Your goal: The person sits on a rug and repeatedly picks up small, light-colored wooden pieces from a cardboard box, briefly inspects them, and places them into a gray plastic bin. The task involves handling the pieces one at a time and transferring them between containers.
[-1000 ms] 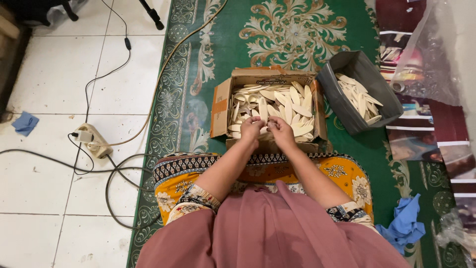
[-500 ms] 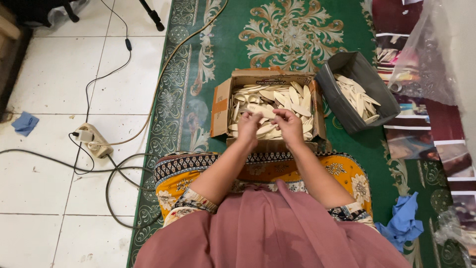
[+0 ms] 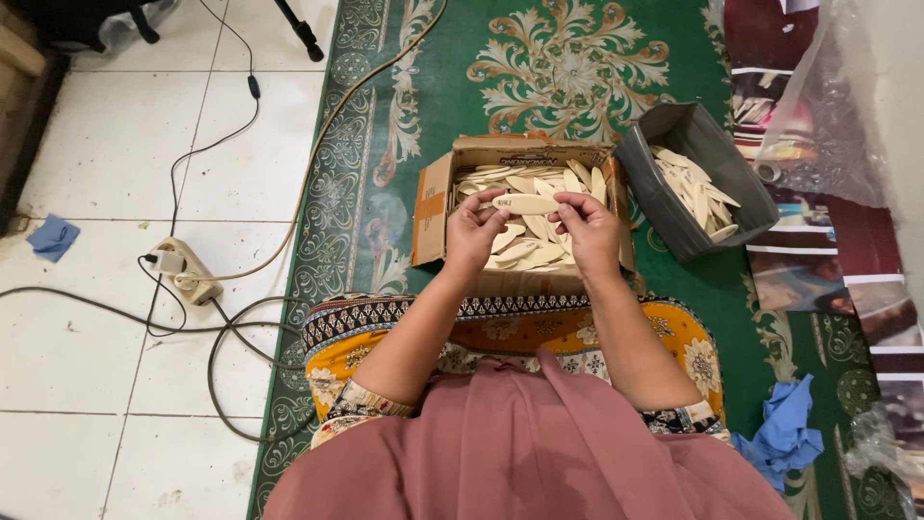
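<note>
pale wooden oval piece (image 3: 525, 204) pinched between left hand (image 3: 475, 231) and right hand (image 3: 588, 231).

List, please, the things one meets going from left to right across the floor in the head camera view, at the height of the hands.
Blue cloth → power strip → cardboard box → left hand → oval wooden piece → right hand → grey bin of wooden pieces.
</note>
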